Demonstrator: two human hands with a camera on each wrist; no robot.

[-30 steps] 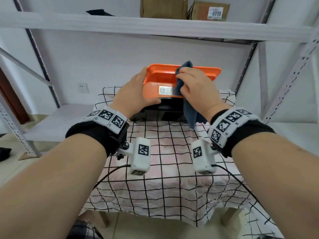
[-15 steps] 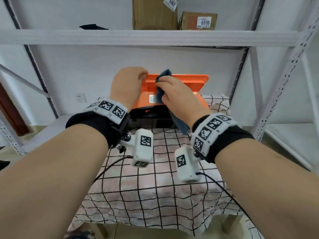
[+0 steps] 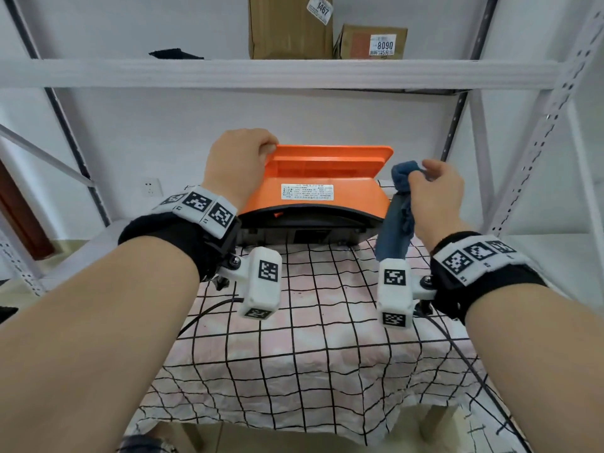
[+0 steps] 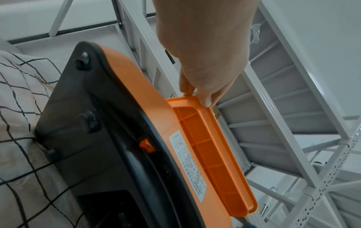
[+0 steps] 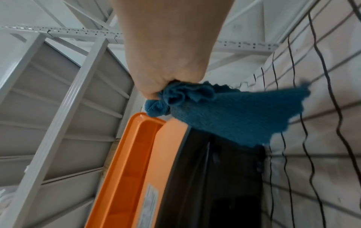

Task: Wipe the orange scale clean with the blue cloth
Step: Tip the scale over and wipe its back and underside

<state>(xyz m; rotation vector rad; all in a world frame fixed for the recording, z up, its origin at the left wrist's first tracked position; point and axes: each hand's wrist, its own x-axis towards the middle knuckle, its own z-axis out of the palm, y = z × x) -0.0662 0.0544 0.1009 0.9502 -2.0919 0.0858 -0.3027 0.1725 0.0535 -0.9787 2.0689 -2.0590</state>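
The scale stands tipped up on its edge at the far end of the table, with its black underside and white label facing the camera and its lower edge resting on the checked tablecloth. The left hand grips the top left corner of the orange tray rim, fingers curled over the far side; in the left wrist view the thumb presses on the near face of that rim. The right hand is just beside the scale's right end and holds the cloth bunched in a closed grip, with the loose part of the cloth hanging down toward the tablecloth. In the right wrist view the bunched end of the cloth sits close to the top right corner of the tray; contact cannot be confirmed. A white metal shelf spans above the scale and carries two cardboard boxes with number tags. A wall socket is visible to the left.
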